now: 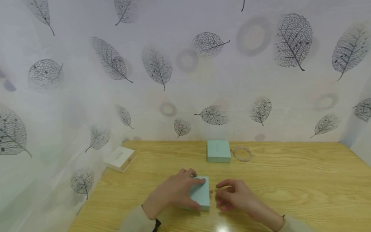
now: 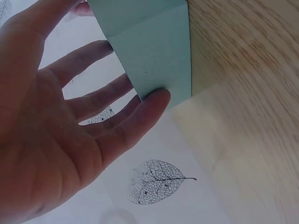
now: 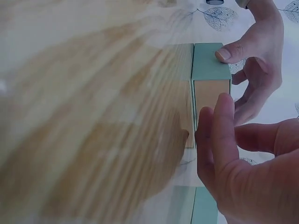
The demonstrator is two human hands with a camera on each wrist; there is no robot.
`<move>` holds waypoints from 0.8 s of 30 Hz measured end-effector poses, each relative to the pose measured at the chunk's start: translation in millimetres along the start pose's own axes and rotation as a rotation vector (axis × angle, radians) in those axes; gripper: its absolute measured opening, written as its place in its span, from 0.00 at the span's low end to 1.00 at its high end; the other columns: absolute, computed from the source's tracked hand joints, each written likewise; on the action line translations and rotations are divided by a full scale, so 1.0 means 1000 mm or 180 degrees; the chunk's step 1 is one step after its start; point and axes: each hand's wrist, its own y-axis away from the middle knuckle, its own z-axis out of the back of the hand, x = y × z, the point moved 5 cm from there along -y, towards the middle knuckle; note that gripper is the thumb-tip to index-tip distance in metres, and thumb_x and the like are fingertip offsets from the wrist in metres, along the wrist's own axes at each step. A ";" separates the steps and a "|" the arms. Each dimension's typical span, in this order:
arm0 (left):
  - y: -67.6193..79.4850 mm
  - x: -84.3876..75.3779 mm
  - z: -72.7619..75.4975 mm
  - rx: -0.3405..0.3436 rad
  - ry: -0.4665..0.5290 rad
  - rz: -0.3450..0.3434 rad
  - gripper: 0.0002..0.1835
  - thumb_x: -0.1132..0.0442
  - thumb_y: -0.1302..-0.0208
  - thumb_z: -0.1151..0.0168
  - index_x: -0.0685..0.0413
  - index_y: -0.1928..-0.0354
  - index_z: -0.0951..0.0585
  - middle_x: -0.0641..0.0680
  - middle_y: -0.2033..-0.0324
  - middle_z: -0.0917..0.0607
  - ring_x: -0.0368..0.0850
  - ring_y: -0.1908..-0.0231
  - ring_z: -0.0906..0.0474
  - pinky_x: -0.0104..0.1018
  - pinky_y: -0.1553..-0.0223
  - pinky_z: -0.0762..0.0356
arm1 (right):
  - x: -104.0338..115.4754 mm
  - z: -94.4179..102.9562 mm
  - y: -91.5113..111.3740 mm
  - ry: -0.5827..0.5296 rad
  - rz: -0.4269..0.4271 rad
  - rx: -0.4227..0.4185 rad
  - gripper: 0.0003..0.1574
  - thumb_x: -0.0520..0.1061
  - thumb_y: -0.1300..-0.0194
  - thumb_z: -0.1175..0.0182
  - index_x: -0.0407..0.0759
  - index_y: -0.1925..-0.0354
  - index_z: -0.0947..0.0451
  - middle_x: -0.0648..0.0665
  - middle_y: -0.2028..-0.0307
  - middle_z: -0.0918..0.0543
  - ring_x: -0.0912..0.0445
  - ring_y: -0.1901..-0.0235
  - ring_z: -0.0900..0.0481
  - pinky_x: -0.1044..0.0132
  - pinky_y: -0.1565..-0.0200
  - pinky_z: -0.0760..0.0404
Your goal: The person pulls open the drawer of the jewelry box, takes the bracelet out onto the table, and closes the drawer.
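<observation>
A light green box (image 1: 202, 193) lies on the table before me, and my left hand (image 1: 175, 189) grips it from the left. The thumb lies along its near side and the fingers spread over toward its far edge. In the left wrist view the fingertips touch the green walls (image 2: 152, 58). A small brown tab (image 1: 211, 192) sticks out of the box's right side. Just right of that tab is my right hand (image 1: 236, 197), its fingers loosely bent and holding nothing. The right wrist view shows the box's tan end (image 3: 205, 91), partly hidden behind the right fingers.
A second light green box (image 1: 218, 151) stands farther back, with a pale ring bangle (image 1: 242, 160) beside it. At the left edge of the wooden table (image 1: 290, 180) lies a white box (image 1: 120, 158). A leaf-patterned sheet (image 1: 203, 80) rises along the table's back and left.
</observation>
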 end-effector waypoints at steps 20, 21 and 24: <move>0.000 -0.017 0.000 -0.0121 0.0072 -0.0044 0.39 0.32 0.57 0.32 0.30 0.39 0.27 0.50 0.44 0.26 0.43 0.53 0.31 0.30 0.66 0.25 | -0.004 -0.006 -0.003 -0.0043 -0.0164 0.0017 0.28 0.44 0.36 0.40 0.29 0.45 0.33 0.39 0.62 0.17 0.53 0.65 0.15 0.59 0.61 0.15; 0.001 -0.016 -0.001 -0.0106 0.0088 -0.0039 0.39 0.32 0.57 0.32 0.30 0.40 0.27 0.50 0.44 0.26 0.43 0.53 0.31 0.30 0.66 0.25 | -0.005 -0.006 -0.004 -0.0046 -0.0166 0.0018 0.27 0.44 0.37 0.39 0.29 0.45 0.33 0.39 0.62 0.16 0.53 0.65 0.15 0.59 0.61 0.15; 0.000 -0.016 -0.002 -0.0056 0.0051 -0.0041 0.39 0.32 0.56 0.32 0.30 0.38 0.27 0.50 0.43 0.27 0.43 0.53 0.31 0.31 0.65 0.25 | -0.005 -0.006 -0.005 -0.0066 -0.0168 0.0029 0.26 0.43 0.37 0.40 0.29 0.46 0.33 0.39 0.62 0.16 0.53 0.65 0.15 0.59 0.60 0.15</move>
